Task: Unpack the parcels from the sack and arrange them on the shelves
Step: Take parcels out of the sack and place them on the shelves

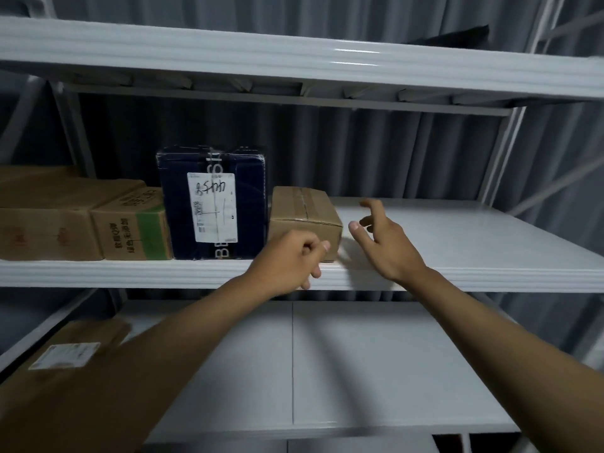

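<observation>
L hand (291,256) is covering the front lower corner of the small brown box (304,212); can't tell if it's touching. Fingers are blurring w/ motion. Big carton (42,220) is running off the left edge. Flat carton on lower shelf (65,380) is getting cut by left + bottom edges, its label (65,354) too blurry to read. Dark parcel's label (212,207) print is too small; only scrawl showing.
</observation>
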